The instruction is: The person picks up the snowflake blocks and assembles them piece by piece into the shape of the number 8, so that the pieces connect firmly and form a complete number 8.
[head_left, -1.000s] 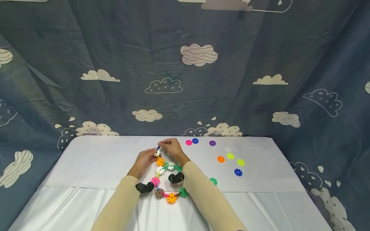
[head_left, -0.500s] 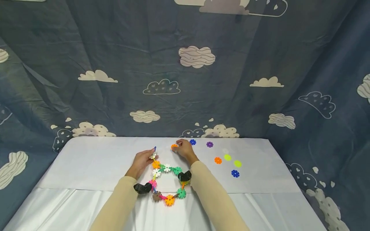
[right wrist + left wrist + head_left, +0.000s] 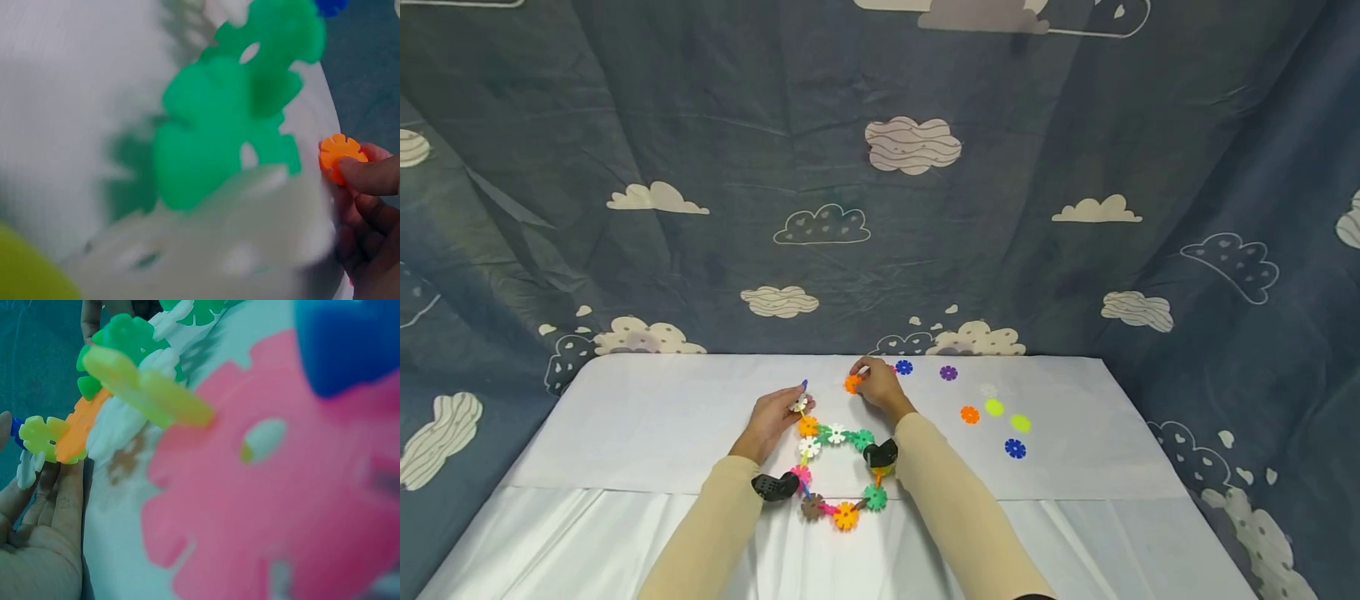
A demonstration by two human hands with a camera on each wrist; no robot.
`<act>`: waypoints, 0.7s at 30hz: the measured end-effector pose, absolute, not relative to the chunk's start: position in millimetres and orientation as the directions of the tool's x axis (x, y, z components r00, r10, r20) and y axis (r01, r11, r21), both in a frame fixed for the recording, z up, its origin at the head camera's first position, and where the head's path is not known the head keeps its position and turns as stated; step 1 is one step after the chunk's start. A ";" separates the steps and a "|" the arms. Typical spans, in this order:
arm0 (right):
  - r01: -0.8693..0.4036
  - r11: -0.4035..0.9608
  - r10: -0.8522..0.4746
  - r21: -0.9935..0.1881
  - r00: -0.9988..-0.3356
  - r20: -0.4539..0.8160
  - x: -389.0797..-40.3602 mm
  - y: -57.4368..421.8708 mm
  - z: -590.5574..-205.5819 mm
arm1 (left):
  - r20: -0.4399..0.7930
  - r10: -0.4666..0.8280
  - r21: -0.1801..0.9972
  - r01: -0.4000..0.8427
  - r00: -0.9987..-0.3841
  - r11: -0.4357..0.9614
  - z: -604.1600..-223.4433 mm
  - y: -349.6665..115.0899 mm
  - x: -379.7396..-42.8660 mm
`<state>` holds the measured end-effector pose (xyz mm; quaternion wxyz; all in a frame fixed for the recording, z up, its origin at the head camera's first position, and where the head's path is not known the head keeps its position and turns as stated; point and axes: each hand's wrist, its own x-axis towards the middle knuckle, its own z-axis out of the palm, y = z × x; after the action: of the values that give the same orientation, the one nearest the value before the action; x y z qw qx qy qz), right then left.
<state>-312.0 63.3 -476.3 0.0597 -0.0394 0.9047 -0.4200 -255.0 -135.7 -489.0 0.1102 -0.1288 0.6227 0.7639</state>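
Observation:
A chain of interlocking snowflake discs [image 3: 846, 517] forms a ring with a tail at its upper left. My left hand [image 3: 769, 423] holds that tail near a white disc [image 3: 798, 404]. A blue disc [image 3: 805, 384] stands edge-on at the tail's tip. In the left wrist view, a yellow-green disc [image 3: 44, 434] and an orange one [image 3: 78, 425] sit just above the left fingers. My right hand [image 3: 886, 393] pinches a loose orange disc [image 3: 337, 153] between thumb and fingers, at the back of the table. The right forearm passes beside the ring's right side.
Loose discs lie to the right on the white table [image 3: 1075, 467]: blue [image 3: 904, 367], purple [image 3: 948, 373], orange [image 3: 970, 415], yellow [image 3: 994, 407] and another blue [image 3: 1015, 448]. A dark cloud-print cloth [image 3: 737, 150] hangs behind the table.
My right hand has left the blue disc at the chain's tip, moved right, and taken hold of the loose orange disc. The left hand keeps its hold on the chain.

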 end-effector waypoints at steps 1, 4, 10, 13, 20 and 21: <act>-0.002 0.601 -0.116 -0.799 -0.990 -0.085 -312.4 62.3 -475.5 | -0.336 0.007 0.923 -0.330 -0.942 -0.199 -488.7 -135.7 -255.6; 0.035 0.444 -0.122 -0.895 -0.988 -0.100 -313.1 57.0 -473.2 | -0.347 0.002 0.918 -0.340 -0.938 -0.205 -487.7 -135.8 -257.5; 0.086 0.199 -0.129 -0.976 -0.985 -0.113 -310.8 37.9 -466.4 | -0.355 0.008 0.916 -0.349 -0.935 -0.198 -485.0 -134.6 -259.6; 0.087 0.130 -0.118 -0.988 -0.988 -0.102 -308.7 28.6 -463.5 | -0.342 0.011 0.922 -0.338 -0.939 -0.188 -485.5 -134.2 -259.4; 0.089 0.123 -0.101 -0.989 -0.990 -0.101 -305.1 15.3 -466.5 | -0.344 -0.004 0.921 -0.337 -0.939 -0.197 -489.9 -132.7 -258.6; 0.089 0.132 -0.100 -0.987 -0.990 -0.103 -304.9 13.9 -467.3 | -0.348 -0.011 0.920 -0.339 -0.937 -0.197 -490.4 -132.6 -258.5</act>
<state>-304.9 13.9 -467.3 0.0718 -0.0037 0.7488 -0.6589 -258.5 -132.6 -490.4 0.1078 -0.1401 0.6244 0.7608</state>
